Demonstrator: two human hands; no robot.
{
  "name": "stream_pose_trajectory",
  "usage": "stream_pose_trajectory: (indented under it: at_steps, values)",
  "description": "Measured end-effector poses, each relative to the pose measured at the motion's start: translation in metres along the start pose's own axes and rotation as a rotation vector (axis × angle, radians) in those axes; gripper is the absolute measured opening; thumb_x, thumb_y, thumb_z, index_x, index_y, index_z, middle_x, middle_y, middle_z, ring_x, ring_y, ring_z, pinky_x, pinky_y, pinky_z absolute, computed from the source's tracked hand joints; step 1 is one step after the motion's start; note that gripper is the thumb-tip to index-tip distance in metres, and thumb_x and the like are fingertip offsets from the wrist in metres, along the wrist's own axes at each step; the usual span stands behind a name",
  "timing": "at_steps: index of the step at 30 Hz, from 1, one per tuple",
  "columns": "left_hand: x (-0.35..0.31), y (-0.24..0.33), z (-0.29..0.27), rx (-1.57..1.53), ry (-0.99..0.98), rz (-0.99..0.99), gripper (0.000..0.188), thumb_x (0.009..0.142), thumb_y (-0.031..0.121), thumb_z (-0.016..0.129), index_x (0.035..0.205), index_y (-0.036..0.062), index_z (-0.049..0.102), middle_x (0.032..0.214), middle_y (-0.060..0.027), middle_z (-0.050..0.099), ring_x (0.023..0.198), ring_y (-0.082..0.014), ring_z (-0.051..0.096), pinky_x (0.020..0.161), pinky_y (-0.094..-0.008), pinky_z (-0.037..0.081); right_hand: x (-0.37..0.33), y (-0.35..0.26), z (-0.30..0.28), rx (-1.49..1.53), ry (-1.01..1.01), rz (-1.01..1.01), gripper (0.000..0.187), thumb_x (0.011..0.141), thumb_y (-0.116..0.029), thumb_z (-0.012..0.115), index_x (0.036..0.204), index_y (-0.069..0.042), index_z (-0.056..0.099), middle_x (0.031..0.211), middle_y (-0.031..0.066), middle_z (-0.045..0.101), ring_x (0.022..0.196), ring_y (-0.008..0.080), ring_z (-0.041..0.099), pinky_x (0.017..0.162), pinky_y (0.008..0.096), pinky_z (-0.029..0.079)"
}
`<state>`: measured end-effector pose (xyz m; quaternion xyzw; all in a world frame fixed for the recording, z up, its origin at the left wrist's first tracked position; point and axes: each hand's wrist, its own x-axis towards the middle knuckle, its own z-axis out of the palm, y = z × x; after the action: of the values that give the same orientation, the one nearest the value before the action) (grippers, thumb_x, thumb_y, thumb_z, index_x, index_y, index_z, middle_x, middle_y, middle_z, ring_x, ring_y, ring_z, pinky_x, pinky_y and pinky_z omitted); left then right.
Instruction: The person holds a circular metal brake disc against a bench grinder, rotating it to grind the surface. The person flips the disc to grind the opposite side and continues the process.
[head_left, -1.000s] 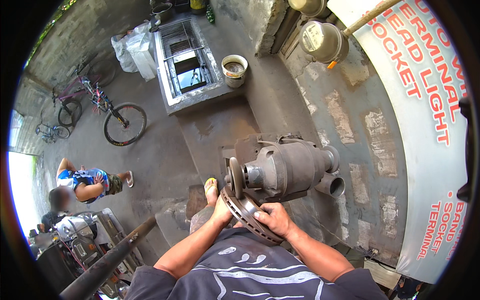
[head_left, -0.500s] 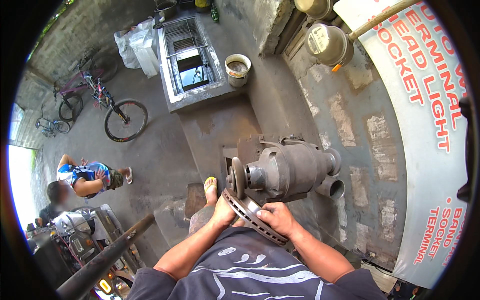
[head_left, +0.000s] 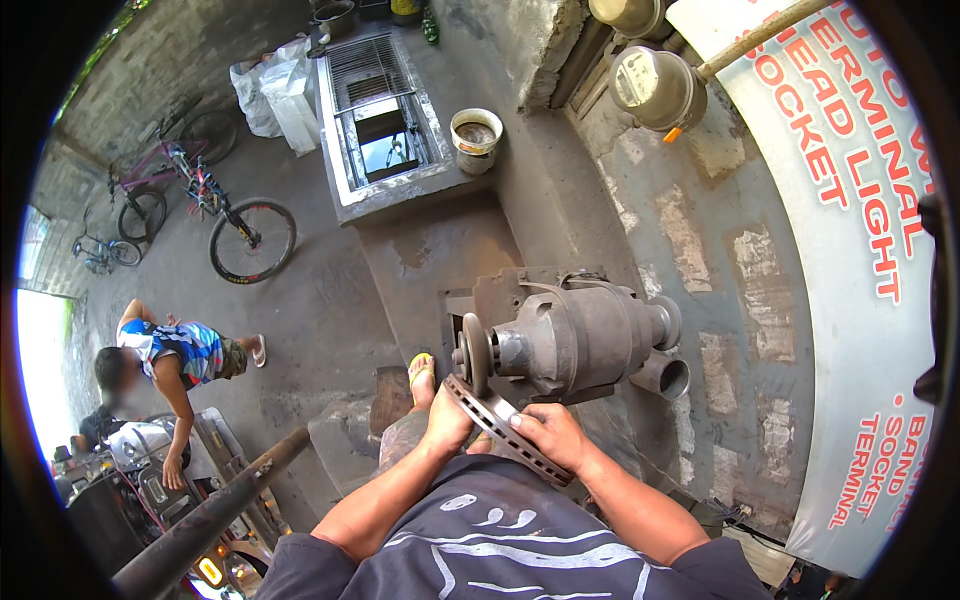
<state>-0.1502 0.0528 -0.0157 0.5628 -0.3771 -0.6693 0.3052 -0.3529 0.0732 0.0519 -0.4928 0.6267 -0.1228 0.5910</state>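
A vented metal brake disc (head_left: 497, 424) is tilted between my hands, close in front of my body. My left hand (head_left: 446, 424) grips its left edge, the fingers partly hidden by the disc. With the thumb on the upper face, my right hand (head_left: 552, 437) holds the right side; its other fingers are mostly out of sight. The disc's far edge lies against or right beside a grinding wheel (head_left: 474, 352); I cannot tell if they touch. That wheel sits on the shaft of a grey, dusty motor (head_left: 595, 338).
A person (head_left: 185, 350) at the left bends with one arm over a motorcycle (head_left: 165, 480). A dark metal pipe (head_left: 230, 505) slants across the lower left. Bicycles (head_left: 250, 240) stand beyond. A white bucket (head_left: 475, 140) rests beside a framed grate (head_left: 375, 110); a banner (head_left: 850, 330) hangs right.
The person at the left has leaned down and stretched an arm toward the motorcycle. My hands and the brake disc have barely shifted.
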Motion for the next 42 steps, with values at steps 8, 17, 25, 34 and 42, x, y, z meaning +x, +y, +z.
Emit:
stream_pose_trajectory:
  at_steps: [8, 17, 25, 34, 42]
  values:
    - [0.014, -0.014, -0.015, 0.32, 0.03, 0.117, 0.045, 0.083, 0.019, 0.077, 0.118, -0.0049, 0.062, 0.104, -0.0163, 0.073, 0.101, -0.0258, 0.069, 0.094, -0.0383, 0.05, 0.005, 0.017, 0.009, 0.079, -0.011, 0.002, 0.05, 0.094, -0.043, 0.068, 0.091, 0.006, 0.072, 0.078, 0.0141, 0.074, 0.074, 0.0157, 0.066, 0.07, 0.0351, 0.053]
    - [0.005, 0.005, -0.006, -0.087, -0.069, -0.049, 0.041, 0.092, 0.02, 0.071, 0.126, -0.0002, 0.061, 0.119, -0.0136, 0.062, 0.117, -0.023, 0.059, 0.108, -0.0394, 0.045, 0.004, -0.031, 0.002, -0.1, -0.003, 0.121, 0.054, 0.097, -0.043, 0.065, 0.088, 0.01, 0.072, 0.076, 0.0199, 0.075, 0.069, 0.0236, 0.073, 0.07, 0.0374, 0.057]
    - [0.002, -0.042, -0.005, -0.222, -0.071, -0.087, 0.024, 0.091, 0.019, 0.07, 0.108, 0.0013, 0.068, 0.097, -0.0069, 0.07, 0.088, -0.0164, 0.067, 0.076, -0.0332, 0.054, 0.003, -0.028, 0.004, -0.092, -0.031, 0.196, 0.055, 0.096, -0.047, 0.067, 0.091, 0.008, 0.075, 0.077, 0.018, 0.074, 0.072, 0.0201, 0.069, 0.068, 0.0374, 0.055]
    - [0.004, -0.021, -0.008, 0.29, 0.126, 0.168, 0.067, 0.083, 0.021, 0.079, 0.138, -0.0049, 0.05, 0.119, -0.0187, 0.068, 0.11, -0.0276, 0.068, 0.096, -0.0376, 0.053, 0.0, 0.003, 0.01, -0.133, 0.033, -0.012, 0.052, 0.092, -0.044, 0.069, 0.091, 0.007, 0.074, 0.08, 0.0203, 0.074, 0.073, 0.0236, 0.072, 0.07, 0.0385, 0.055]
    - [0.005, -0.015, -0.003, 0.122, 0.171, 0.135, 0.07, 0.087, 0.021, 0.079, 0.141, -0.0068, 0.045, 0.126, -0.0178, 0.066, 0.117, -0.026, 0.065, 0.103, -0.036, 0.049, 0.006, -0.025, 0.008, 0.07, -0.013, 0.097, 0.053, 0.095, -0.042, 0.067, 0.088, 0.01, 0.072, 0.077, 0.0189, 0.075, 0.068, 0.0209, 0.073, 0.065, 0.0361, 0.056]
